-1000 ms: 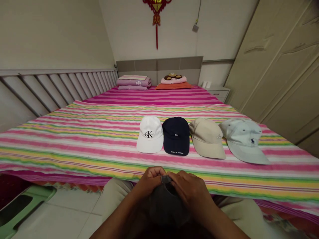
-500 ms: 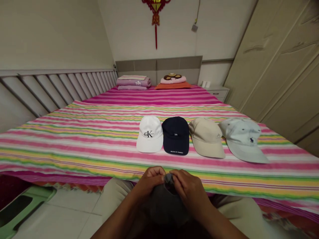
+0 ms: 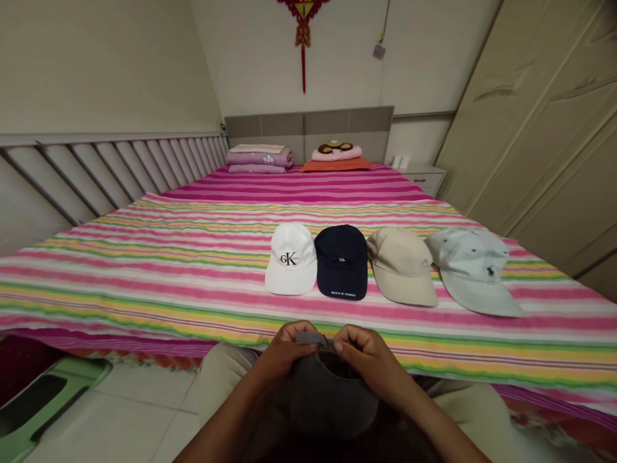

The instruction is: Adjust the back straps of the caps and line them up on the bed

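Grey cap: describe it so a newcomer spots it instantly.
Find the striped bed. At its near edge, the left hand and right hand hold the grey cap. Unlike the row of four caps lying on the bed, it is dark grey and in both hands.

The dark grey cap (image 3: 332,399) is pretty muted next to the white cap (image 3: 292,276), navy cap (image 3: 341,244), beige cap (image 3: 402,260) and pale grey-blue cap (image 3: 465,263). Bedspread (image 3: 144,270) is loud though, all pink, white, yellow and green stripes.
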The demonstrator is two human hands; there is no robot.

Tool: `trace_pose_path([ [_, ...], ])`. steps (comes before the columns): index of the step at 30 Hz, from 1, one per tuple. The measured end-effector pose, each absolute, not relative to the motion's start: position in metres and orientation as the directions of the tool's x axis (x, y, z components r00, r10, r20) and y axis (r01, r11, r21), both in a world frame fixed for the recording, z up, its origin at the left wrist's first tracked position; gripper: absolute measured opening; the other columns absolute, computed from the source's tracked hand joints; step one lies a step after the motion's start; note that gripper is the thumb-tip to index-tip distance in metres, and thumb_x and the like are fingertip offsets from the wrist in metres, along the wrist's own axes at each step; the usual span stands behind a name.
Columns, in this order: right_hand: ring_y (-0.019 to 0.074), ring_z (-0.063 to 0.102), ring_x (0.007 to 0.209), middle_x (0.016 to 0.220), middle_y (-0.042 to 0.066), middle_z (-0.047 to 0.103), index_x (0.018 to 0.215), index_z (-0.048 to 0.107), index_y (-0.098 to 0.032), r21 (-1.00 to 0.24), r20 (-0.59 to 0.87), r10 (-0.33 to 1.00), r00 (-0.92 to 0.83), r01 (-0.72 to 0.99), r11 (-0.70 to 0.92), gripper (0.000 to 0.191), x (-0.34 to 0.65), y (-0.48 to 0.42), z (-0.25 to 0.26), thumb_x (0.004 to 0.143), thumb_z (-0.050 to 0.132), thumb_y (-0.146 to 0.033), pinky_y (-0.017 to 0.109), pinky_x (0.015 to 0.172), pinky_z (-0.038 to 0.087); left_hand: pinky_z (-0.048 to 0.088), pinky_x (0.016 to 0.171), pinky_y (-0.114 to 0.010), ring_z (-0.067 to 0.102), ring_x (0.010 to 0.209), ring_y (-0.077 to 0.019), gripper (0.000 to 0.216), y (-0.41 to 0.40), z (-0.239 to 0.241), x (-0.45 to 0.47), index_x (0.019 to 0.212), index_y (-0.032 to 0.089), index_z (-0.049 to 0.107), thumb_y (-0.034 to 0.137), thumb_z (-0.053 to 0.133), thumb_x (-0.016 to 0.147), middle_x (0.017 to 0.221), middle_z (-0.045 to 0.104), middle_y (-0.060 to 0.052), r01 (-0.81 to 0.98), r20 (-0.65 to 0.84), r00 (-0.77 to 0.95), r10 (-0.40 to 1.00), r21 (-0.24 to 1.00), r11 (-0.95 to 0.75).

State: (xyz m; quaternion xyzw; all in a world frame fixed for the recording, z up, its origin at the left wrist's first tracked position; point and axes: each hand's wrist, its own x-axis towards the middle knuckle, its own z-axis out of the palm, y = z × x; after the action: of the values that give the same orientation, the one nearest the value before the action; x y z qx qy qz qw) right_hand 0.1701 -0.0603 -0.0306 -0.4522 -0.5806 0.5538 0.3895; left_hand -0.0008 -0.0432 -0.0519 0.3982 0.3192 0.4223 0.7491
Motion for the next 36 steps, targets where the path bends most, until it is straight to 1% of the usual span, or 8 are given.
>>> trace_pose_path([
  [5,0.0055,0.018,0.04,0.046,-0.009,0.027,0.057,0.04,-0.02,-0.974,-0.187,0.958,-0.217,-0.087,-0.209,0.024,0.173,-0.06,-0.034,0.07,0.052,-0.035,0.02,0.038,0.012,0.031,0.046,-0.018,0.047,0.045,-0.007,0.022,-0.045,-0.049,0.0,0.06,0.012,0.06,0.027,0.075,0.054,0.052,0.058,0.0,-0.442,-0.113,0.433,0.894,0.838,0.32],
  [10,0.0044,0.013,0.04,0.045,-0.01,0.026,0.054,0.034,-0.02,-0.921,-0.233,0.952,-0.201,-0.269,-0.282,0.037,0.169,-0.064,-0.032,0.07,0.056,-0.044,0.02,0.038,0.008,0.035,0.051,-0.02,0.051,0.049,-0.009,0.018,-0.046,-0.046,0.002,0.06,0.012,0.062,0.024,0.073,0.056,0.055,0.061,-0.001,-0.51,-0.07,0.418,0.906,0.807,0.298],
  [14,0.0033,0.016,0.038,0.041,-0.01,0.028,0.05,0.036,-0.018,-0.885,-0.214,0.943,-0.254,-0.359,-0.298,0.039,0.166,-0.065,-0.035,0.067,0.061,-0.042,0.02,0.038,0.008,0.032,0.048,-0.019,0.049,0.047,-0.0079,0.017,-0.048,-0.047,0.004,0.06,0.012,0.062,0.025,0.072,0.056,0.053,0.059,0.0,-0.509,-0.067,0.439,0.896,0.804,0.309],
  [19,0.0025,0.018,0.039,0.049,-0.007,0.035,0.049,0.043,-0.016,-0.847,-0.121,0.947,-0.297,-0.467,-0.254,0.033,0.164,-0.067,-0.038,0.062,0.066,-0.035,0.02,0.038,0.009,0.027,0.045,-0.02,0.044,0.043,-0.0077,0.018,-0.048,-0.054,0.003,0.058,0.012,0.06,0.028,0.07,0.056,0.049,0.056,0.0,-0.488,-0.071,0.509,0.858,0.797,0.355],
  [26,0.008,0.034,0.046,0.047,-0.003,0.043,0.041,0.039,-0.018,-0.774,0.039,0.912,-0.409,-0.589,-0.231,0.035,0.158,-0.069,-0.051,0.06,0.065,-0.032,0.021,0.042,0.023,0.023,0.04,-0.022,0.038,0.04,-0.0088,0.024,-0.04,-0.076,0.008,0.052,0.014,0.054,0.034,0.067,0.051,0.044,0.046,0.001,-0.431,-0.029,0.766,0.643,0.718,0.546],
  [32,0.0062,0.022,0.036,0.04,-0.007,0.038,0.044,0.035,-0.02,-0.701,0.03,0.915,-0.403,-0.661,-0.268,0.035,0.16,-0.068,-0.06,0.058,0.064,-0.036,0.022,0.038,0.018,0.021,0.036,-0.024,0.03,0.029,-0.0084,0.038,-0.04,-0.078,0.013,0.034,0.018,0.038,0.042,0.06,0.055,0.029,0.031,0.002,-0.526,0.117,0.773,0.623,0.668,0.527],
  [34,0.0052,0.017,0.035,0.041,-0.006,0.044,0.048,0.04,-0.019,-0.766,0.017,0.922,-0.387,-0.598,-0.237,0.033,0.166,-0.066,-0.059,0.064,0.061,-0.039,0.022,0.038,0.014,0.023,0.036,-0.024,0.029,0.03,-0.009,0.035,-0.043,-0.07,0.01,0.038,0.019,0.036,0.039,0.053,0.062,0.032,0.028,0.003,-0.626,0.155,0.703,0.694,0.599,0.5],
  [36,0.0046,0.02,0.036,0.048,-0.002,0.055,0.055,0.048,-0.017,-0.882,0.025,0.892,-0.452,-0.429,-0.193,0.036,0.172,-0.065,-0.056,0.067,0.059,-0.049,0.022,0.038,0.013,0.023,0.038,-0.022,0.029,0.034,-0.0086,0.026,-0.045,-0.06,0.006,0.045,0.018,0.04,0.031,0.049,0.066,0.037,0.03,0.003,-0.7,0.144,0.615,0.775,0.553,0.452],
])
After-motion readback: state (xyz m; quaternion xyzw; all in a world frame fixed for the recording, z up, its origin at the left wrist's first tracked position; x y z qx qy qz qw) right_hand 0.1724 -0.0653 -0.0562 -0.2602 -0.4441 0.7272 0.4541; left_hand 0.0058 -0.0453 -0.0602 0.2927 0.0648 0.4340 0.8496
